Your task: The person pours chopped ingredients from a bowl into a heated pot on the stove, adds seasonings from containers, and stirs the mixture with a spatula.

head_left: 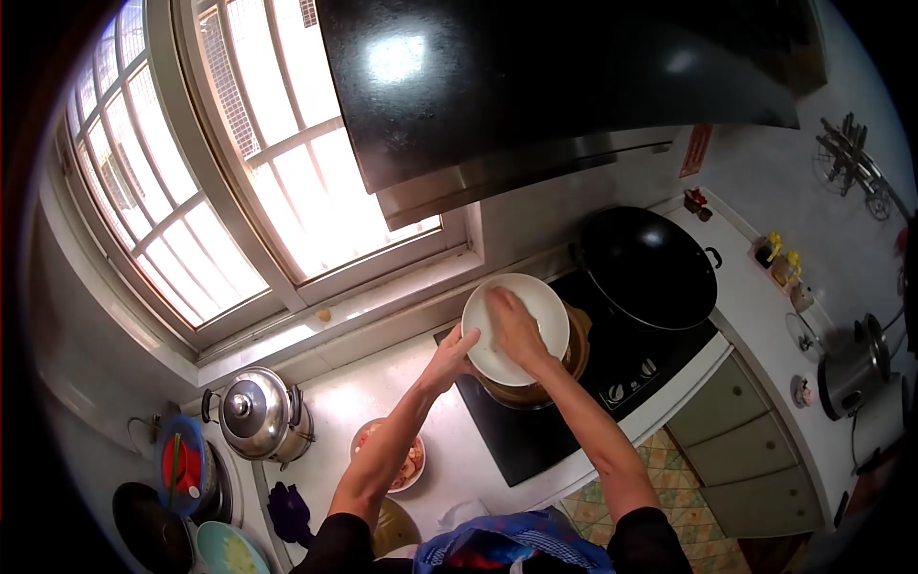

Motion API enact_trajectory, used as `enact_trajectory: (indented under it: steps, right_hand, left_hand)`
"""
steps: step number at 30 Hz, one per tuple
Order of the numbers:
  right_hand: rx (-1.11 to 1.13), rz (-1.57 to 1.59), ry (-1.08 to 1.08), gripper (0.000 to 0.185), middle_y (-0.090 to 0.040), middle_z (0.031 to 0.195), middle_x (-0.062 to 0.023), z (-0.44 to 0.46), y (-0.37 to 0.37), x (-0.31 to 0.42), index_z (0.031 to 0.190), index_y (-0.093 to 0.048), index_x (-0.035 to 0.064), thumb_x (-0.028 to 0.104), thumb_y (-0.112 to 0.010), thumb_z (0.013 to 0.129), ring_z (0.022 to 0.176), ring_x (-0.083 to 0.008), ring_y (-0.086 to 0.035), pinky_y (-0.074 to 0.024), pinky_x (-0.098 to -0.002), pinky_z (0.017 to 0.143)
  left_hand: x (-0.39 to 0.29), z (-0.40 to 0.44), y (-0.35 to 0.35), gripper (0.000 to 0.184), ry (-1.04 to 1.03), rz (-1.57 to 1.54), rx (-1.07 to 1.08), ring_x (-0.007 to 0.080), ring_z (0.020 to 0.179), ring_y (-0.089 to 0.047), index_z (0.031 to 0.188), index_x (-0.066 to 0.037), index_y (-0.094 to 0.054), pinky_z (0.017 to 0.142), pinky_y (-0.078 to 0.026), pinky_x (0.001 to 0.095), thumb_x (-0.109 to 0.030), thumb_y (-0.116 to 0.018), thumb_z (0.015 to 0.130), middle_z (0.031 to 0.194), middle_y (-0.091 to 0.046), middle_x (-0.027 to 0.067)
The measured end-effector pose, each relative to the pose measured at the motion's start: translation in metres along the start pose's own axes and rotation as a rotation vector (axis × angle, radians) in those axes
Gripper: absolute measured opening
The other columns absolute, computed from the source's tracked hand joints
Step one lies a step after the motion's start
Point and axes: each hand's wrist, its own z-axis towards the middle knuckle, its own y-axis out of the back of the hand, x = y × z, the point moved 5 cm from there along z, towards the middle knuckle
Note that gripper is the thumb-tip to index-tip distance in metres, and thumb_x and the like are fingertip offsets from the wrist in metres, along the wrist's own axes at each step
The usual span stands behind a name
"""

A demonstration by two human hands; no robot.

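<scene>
The left hand [453,359] was clamped on the near-left rim of a round, white, shallow plate [498,360], thumb over the edge. The right hand [514,325] lay over the plate's face, its fingers blurred and pointing away from the body — whether they were pressed together or spread, I couldn't tell. Being round, the plate had no long axis; it sat just right of the left hand and directly under the right. Below both hands was a brown, round pot [579,349], overlapped by the plate — contact between them was unclear. Right of the right hand stood a large, black, domed wok lid or pan [650,268].
</scene>
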Motion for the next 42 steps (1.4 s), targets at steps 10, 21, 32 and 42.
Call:
enact_trajectory:
  steps: [10, 21, 32, 42]
  right_hand:
    - [0.143, -0.195, 0.123, 0.035, -0.056, 0.117, -0.0133, -0.009, 0.020, -0.021, 0.115, -0.056, 0.0069, 0.002, -0.052, 0.081, 0.106, -0.0297, -0.056, -0.0470, -0.0357, 0.088]
    - [0.360, -0.136, 0.217, 0.041, -0.058, 0.112, -0.0143, -0.021, 0.012, -0.021, 0.114, -0.056, 0.0047, -0.006, -0.052, 0.075, 0.104, -0.0312, -0.056, -0.0478, -0.0369, 0.087]
    - [0.415, -0.244, 0.365, 0.027, -0.059, 0.102, -0.0163, -0.035, -0.004, -0.027, 0.101, -0.056, 0.0033, -0.001, -0.054, 0.075, 0.094, -0.0342, -0.057, -0.0487, -0.0405, 0.077]
    - [0.015, -0.320, 0.067, 0.041, -0.057, 0.108, -0.0196, -0.031, -0.005, -0.036, 0.111, -0.055, -0.0023, -0.007, -0.057, 0.070, 0.099, -0.0360, -0.056, -0.0476, -0.0383, 0.084]
  left_hand:
    - [-0.002, 0.016, 0.010, 0.048, -0.041, 0.074, -0.034, 0.0208, 0.100, -0.056, 0.131, -0.006, -0.038, 0.077, -0.053, 0.0382, -0.035, -0.048, 0.094, 0.118, -0.052, 0.0085]
    - [-0.017, 0.024, 0.012, 0.050, -0.066, 0.160, -0.085, 0.0128, 0.097, -0.056, 0.134, -0.008, -0.038, 0.070, -0.052, 0.0285, -0.033, -0.052, 0.093, 0.115, -0.055, 0.0046]
    - [-0.041, 0.022, 0.006, 0.054, -0.068, 0.307, -0.099, 0.0156, 0.101, -0.053, 0.136, -0.007, -0.036, 0.076, -0.048, 0.0287, -0.030, -0.054, 0.090, 0.119, -0.053, 0.0068]
    - [-0.033, 0.027, 0.007, 0.043, -0.311, 0.722, -0.467, 0.0363, 0.107, -0.054, 0.131, -0.003, -0.036, 0.092, -0.041, 0.0396, -0.009, -0.040, 0.089, 0.114, -0.055, 0.0245]
